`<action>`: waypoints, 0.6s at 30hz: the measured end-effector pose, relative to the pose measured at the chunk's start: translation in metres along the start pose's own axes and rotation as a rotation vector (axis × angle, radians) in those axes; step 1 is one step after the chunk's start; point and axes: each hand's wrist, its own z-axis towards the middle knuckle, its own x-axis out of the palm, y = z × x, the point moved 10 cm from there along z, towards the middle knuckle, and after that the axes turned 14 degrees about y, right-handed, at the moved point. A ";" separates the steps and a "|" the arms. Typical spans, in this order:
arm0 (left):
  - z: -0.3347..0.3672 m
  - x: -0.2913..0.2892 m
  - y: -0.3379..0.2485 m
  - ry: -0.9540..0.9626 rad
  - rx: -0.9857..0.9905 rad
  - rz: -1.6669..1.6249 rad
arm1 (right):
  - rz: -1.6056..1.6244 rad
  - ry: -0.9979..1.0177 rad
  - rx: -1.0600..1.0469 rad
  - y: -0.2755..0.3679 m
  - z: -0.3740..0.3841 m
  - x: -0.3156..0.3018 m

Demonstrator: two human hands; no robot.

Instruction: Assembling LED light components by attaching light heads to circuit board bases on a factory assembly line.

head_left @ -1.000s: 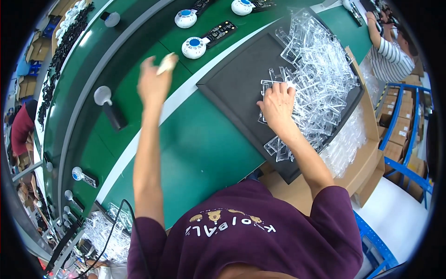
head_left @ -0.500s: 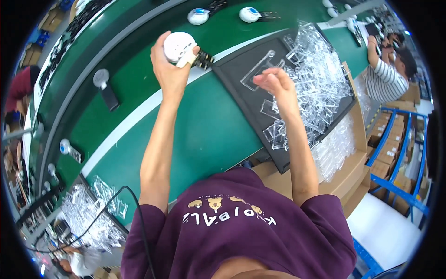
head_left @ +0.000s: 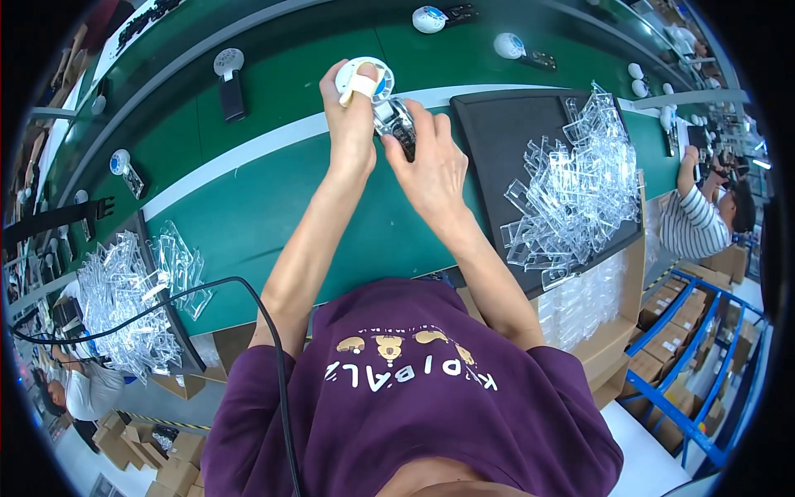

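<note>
My left hand [head_left: 352, 128] is closed round a device with a white round head [head_left: 348, 76] and a black lower part. A cream-coloured wrap covers its thumb, which presses on the head. Against the black lower part, my right hand [head_left: 435, 166] pinches a clear plastic piece [head_left: 386, 113]; the fingers hide how far it covers the part. To the right, a heap of similar clear plastic pieces [head_left: 571, 190] lies on a black tray [head_left: 484, 141].
Further devices with white heads [head_left: 229, 60] lie on the green belt [head_left: 290, 83] beyond the pale strip. At left, another clear plastic heap [head_left: 124, 306] sits by a black cable [head_left: 219, 282]. An open carton [head_left: 617, 319] and a person in stripes [head_left: 691, 224] are to the right.
My right hand has left the tray with a clear plastic piece and met the device. My left hand has shifted right with the device. The view has turned slightly.
</note>
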 end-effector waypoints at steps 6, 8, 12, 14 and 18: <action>-0.011 -0.003 -0.010 -0.016 0.025 -0.013 | -0.220 -0.016 -0.001 0.006 -0.007 0.008; -0.014 -0.001 -0.012 -0.029 0.039 -0.020 | -0.293 -0.048 -0.050 0.009 -0.007 0.004; -0.016 0.013 -0.034 0.044 0.113 0.023 | -0.258 -0.064 -0.136 0.004 -0.007 0.003; -0.020 0.013 -0.035 0.073 0.120 -0.006 | 0.099 0.037 -0.117 -0.019 -0.007 0.012; -0.033 0.017 -0.004 0.188 0.054 -0.186 | -0.155 0.047 -0.268 -0.003 -0.006 -0.013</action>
